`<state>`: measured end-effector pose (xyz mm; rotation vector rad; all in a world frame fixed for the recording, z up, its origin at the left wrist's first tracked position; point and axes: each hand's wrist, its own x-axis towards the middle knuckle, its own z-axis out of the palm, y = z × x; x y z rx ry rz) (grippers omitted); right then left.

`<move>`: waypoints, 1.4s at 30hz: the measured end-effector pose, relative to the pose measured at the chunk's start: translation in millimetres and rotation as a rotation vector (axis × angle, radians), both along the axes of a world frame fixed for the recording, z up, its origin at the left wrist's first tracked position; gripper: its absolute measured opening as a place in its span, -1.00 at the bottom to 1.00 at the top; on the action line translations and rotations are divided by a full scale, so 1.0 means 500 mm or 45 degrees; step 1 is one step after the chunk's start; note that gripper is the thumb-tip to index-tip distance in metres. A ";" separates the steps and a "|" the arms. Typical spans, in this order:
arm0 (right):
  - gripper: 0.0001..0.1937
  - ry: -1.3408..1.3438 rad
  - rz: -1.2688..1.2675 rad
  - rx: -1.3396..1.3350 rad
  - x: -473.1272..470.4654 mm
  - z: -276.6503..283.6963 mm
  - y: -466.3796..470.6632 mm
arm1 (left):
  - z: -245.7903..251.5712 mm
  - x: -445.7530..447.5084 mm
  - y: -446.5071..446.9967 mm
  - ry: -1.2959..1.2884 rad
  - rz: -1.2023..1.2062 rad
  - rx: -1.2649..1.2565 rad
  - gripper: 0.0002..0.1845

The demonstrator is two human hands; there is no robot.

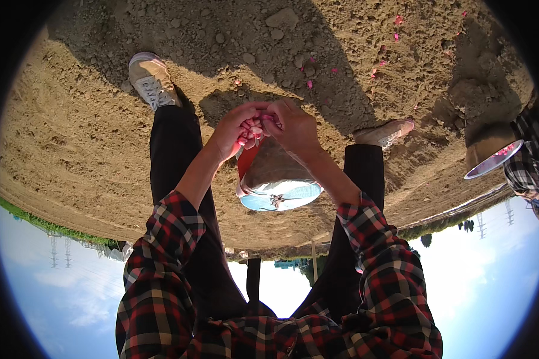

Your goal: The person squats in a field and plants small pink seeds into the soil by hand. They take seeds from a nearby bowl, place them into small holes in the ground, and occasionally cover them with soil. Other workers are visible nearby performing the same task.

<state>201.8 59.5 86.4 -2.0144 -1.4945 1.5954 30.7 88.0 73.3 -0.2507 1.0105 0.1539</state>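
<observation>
My left hand (234, 131) is curled around several small seed-like pieces (251, 130), coloured pink and pale. Right beside it, my right hand (293, 128) has its thumb and fingers pinched together at a bright pink piece (269, 117). The two hands meet at the fingertips. Just beyond them, between my legs, is a bag-like container (280, 197) with a red side and a light blue printed part. My forearms and hands cover some of it, and its contents are hidden.
Dry, cloddy soil (94, 148) surrounds my shoes (150, 78), with bright pink bits (396, 37) scattered over it. Stones (282, 19) lie in the shade. At the right, another person in a checked sleeve (523, 175) is beside a shallow dish (494, 161) of pink pieces.
</observation>
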 end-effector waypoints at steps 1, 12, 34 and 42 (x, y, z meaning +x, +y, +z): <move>-0.83 0.089 -0.129 -0.057 0.008 -0.004 -0.001 | -0.002 -0.002 0.001 0.028 0.010 -0.001 -0.67; -0.79 -0.690 -0.023 -0.149 0.129 -0.229 0.061 | -0.016 -0.021 -0.006 0.034 0.074 0.033 -0.70; -0.79 0.033 0.251 -0.050 -0.032 -0.001 0.072 | -0.007 -0.027 0.010 0.041 0.123 0.037 -0.63; -0.76 0.199 -0.302 -0.313 0.026 -0.001 0.081 | -0.010 -0.023 0.024 0.095 0.073 0.107 -0.76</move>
